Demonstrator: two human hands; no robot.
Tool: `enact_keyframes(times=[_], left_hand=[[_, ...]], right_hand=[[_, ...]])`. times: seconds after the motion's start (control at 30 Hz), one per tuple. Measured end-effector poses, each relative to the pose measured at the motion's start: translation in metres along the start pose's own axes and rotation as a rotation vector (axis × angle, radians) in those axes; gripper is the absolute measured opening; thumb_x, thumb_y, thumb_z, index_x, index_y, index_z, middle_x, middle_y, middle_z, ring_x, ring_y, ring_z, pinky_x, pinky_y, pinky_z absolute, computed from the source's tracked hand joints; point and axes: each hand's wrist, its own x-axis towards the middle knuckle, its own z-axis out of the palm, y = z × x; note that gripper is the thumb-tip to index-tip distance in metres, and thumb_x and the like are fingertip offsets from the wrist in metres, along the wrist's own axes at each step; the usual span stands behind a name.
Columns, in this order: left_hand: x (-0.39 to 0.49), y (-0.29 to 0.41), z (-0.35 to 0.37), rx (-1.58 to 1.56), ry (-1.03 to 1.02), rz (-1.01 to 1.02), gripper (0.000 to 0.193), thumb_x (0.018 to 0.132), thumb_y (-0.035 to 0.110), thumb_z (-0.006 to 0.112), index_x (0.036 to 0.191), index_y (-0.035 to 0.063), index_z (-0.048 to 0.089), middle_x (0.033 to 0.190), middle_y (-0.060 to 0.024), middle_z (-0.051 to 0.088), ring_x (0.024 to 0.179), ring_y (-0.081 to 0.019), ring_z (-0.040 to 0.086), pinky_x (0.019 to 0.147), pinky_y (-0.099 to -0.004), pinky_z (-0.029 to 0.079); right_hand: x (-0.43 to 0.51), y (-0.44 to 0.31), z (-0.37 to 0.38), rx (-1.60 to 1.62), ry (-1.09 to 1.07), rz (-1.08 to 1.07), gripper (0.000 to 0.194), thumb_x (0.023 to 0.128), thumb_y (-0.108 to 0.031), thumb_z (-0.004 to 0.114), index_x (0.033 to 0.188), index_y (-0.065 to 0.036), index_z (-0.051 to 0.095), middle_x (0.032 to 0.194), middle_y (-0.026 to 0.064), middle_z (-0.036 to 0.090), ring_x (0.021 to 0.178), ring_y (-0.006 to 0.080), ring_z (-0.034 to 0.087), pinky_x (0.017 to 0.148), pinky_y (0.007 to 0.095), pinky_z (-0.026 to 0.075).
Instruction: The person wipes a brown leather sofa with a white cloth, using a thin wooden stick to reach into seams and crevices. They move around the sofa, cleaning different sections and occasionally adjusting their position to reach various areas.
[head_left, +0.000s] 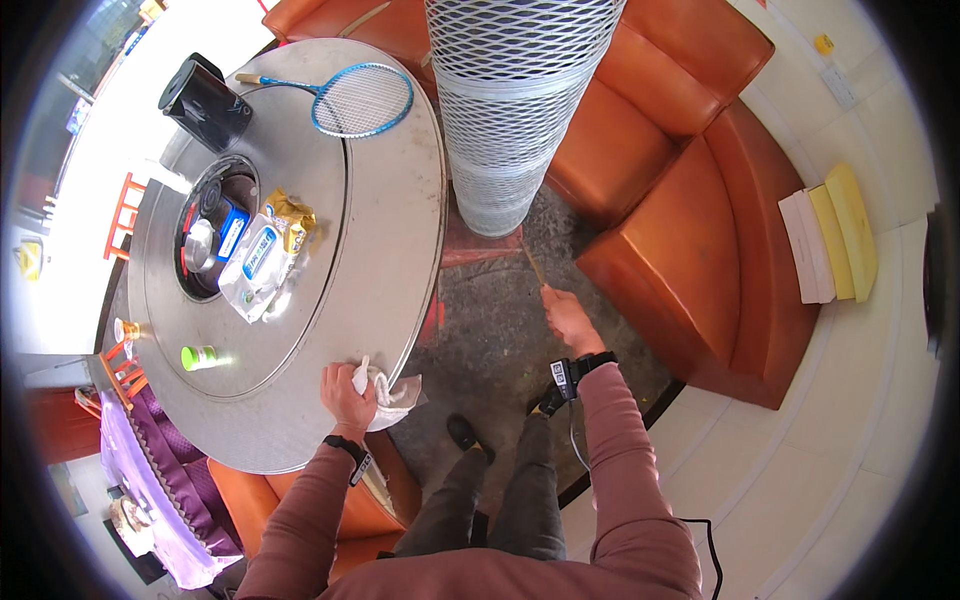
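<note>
My left hand (349, 396) rests at the near edge of the round grey table (390, 217), closed on a white cloth (391, 401) that hangs partly over the rim. My right hand (568, 316), over the dark floor, grips a thin wooden stick (534, 259). The stick points away from me toward the foot of a white mesh-covered column (510, 165); its far end lies near the column's base, and whether it touches cannot be told.
A badminton racket (362, 100), a black pitcher (206, 105), a wipes packet (259, 262), a gold packet (289, 217) and a green-lidded container (199, 358) are on the table. An orange sofa (675, 262) curves along the right; yellow and pink foam blocks (832, 244) stand behind it.
</note>
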Motion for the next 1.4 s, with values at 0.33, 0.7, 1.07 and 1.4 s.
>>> enact_keyframes(times=[0.33,0.7,1.07,1.4], left_hand=[[0.001,0.000,-0.001,-0.008,-0.004,-0.004,0.021,0.063,0.014,0.065,0.079,0.0070,0.054,0.083,-0.0123,0.054,0.079,-0.0358,0.052,0.066,-0.0456,0.043],[0.001,0.002,-0.001,0.027,-0.006,-0.016,0.020,0.064,0.014,0.066,0.078,0.0075,0.054,0.083,-0.0112,0.056,0.079,-0.0348,0.054,0.066,-0.0447,0.044],[0.001,0.000,0.000,-0.003,-0.010,-0.002,0.019,0.063,0.011,0.065,0.078,0.0062,0.054,0.082,-0.0128,0.055,0.078,-0.0355,0.053,0.066,-0.0445,0.044],[0.003,0.000,0.000,-0.009,-0.001,0.011,0.019,0.062,0.010,0.064,0.076,0.0056,0.053,0.082,-0.0135,0.054,0.077,-0.0362,0.053,0.065,-0.0449,0.043]], right_hand=[[-0.003,0.005,0.048,0.740,-0.107,0.096,0.042,0.098,-0.048,0.044,0.071,-0.016,0.040,0.055,-0.0060,0.027,0.042,0.0084,0.022,0.038,0.0258,0.017],[-0.016,0.007,0.120,1.054,0.193,0.102,0.043,0.099,-0.048,0.042,0.070,-0.017,0.036,0.057,-0.0046,0.026,0.042,0.0092,0.021,0.037,0.0269,0.015],[0.043,-0.031,0.174,0.487,-0.182,0.008,0.029,0.097,-0.037,0.052,0.080,-0.013,0.051,0.057,-0.0045,0.040,0.041,0.0070,0.032,0.035,0.0235,0.024],[-0.018,0.017,0.163,0.858,0.008,0.012,0.037,0.097,-0.041,0.052,0.074,-0.014,0.043,0.055,-0.0067,0.031,0.041,0.0058,0.028,0.036,0.0242,0.021]])
